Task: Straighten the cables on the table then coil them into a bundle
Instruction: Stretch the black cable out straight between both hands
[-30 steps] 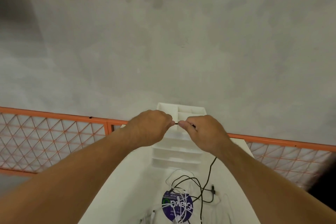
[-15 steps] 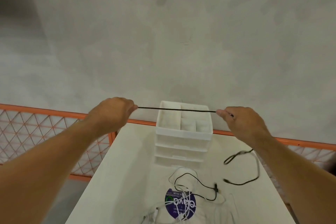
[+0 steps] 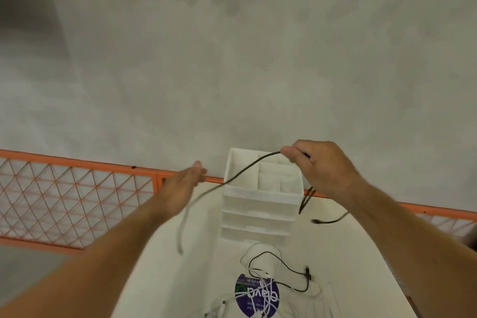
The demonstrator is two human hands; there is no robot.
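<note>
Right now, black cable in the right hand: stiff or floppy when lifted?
Likely floppy: the black cable sags from the right hand and its free end dangles. Probably light: a fingertip pinch carries it. Its loops below that hand could snag.

Dim, soft and even, with a faint warm glow at the top edge. Darkest in the upper left of the frame, over the wall (image 3: 232, 59). Smeared by motion at the left hand (image 3: 180, 187) and the lower stretch of the black cable (image 3: 254, 162); crisper at the right hand (image 3: 320, 168). Bowed toward the edges along the orange railing (image 3: 77, 162).
</note>
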